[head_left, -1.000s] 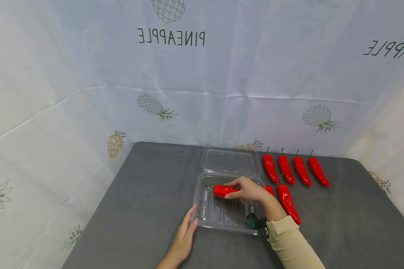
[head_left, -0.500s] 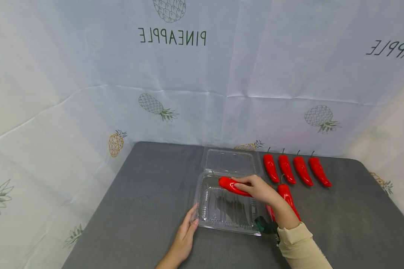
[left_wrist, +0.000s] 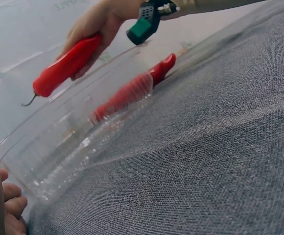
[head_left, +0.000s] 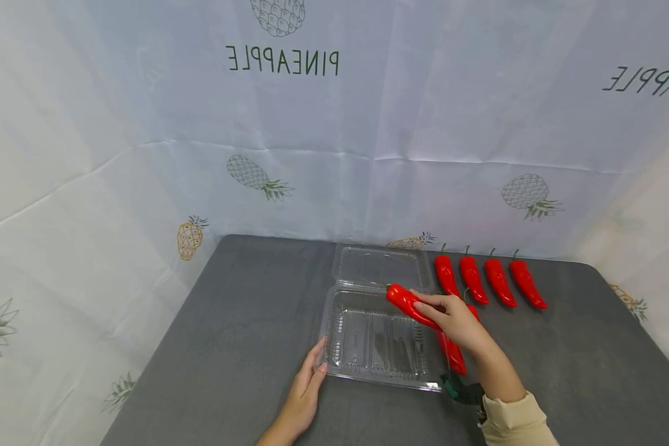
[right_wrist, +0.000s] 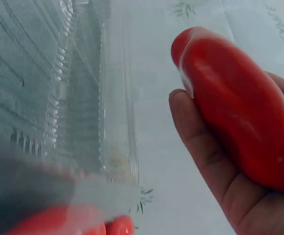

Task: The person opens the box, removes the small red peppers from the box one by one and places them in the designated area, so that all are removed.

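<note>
My right hand (head_left: 456, 322) holds a red chili pepper (head_left: 409, 305) above the right side of a clear plastic clamshell container (head_left: 362, 337). The pepper slants, its green stem pointing away to the upper left; the right wrist view shows the pepper (right_wrist: 235, 103) lying along the fingers. At the container's near left corner, my left hand (head_left: 302, 393) grips the rim, thumb on top. From the left wrist, the held pepper (left_wrist: 66, 68) appears higher than the container's wall (left_wrist: 59, 152), and another pepper (left_wrist: 127, 93) shows through the plastic beyond.
The container's open lid (head_left: 380, 266) lies flat behind it, near the patterned curtain (head_left: 312, 204). Several red peppers (head_left: 500, 282) stand in a slanted row at the back right. One more pepper (head_left: 453, 354) lies beside the container's right wall; another is partly hidden behind my right hand.
The right hand has carried the pepper to the right, from over the container's middle toward its right rim, and the pepper has tilted from level to slanting. The left hand stays put.
</note>
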`<state>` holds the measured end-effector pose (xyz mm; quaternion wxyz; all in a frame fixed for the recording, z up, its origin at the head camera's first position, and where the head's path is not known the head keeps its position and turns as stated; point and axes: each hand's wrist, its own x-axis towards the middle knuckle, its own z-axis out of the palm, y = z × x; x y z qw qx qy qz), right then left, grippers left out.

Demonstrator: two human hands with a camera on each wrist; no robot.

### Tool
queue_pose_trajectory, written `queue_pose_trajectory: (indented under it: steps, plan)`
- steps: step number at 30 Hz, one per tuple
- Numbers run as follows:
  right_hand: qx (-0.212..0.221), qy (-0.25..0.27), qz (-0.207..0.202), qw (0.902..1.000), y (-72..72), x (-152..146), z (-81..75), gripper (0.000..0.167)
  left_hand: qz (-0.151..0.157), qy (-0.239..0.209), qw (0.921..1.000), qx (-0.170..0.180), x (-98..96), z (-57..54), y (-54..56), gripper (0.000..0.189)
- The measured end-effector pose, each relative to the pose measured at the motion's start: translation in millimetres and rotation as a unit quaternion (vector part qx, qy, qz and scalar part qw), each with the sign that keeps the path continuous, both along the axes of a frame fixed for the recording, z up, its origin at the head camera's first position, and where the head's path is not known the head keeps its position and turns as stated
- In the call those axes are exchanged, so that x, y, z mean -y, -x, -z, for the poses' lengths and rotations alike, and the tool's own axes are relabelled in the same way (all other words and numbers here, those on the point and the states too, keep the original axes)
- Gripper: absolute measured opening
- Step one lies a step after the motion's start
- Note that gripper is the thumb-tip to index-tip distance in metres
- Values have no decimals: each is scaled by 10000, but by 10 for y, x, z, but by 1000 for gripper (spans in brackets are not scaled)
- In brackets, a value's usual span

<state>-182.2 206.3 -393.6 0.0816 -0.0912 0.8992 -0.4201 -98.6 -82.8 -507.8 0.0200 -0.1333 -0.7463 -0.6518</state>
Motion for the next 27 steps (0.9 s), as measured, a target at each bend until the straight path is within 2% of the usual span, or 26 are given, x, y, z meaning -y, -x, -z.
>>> queue_pose_trajectory:
  steps: [5, 12, 15, 19, 27]
  plan:
    - [21, 186, 377, 9991, -68, -101, -26, 50, -36, 14, 10000, -10, -1, 13, 6, 43]
    - [-95, 187, 1054, 9942, -161, -237, 28, 52, -32, 8, 10000, -55, -2, 9, 10, 43]
    - [-116, 250, 1420, 9895, -190, -291, 54, 54, -28, -6, 10000, 74, -1, -10, 10, 44]
    - [69, 445, 1894, 9809, -229, -368, 81, 58, -13, 85, 9999, 150, -2, -24, 8, 44]
    - [95, 532, 2571, 9649, -314, -553, 161, 58, 10, 129, 9996, 251, 3, -19, 12, 44]
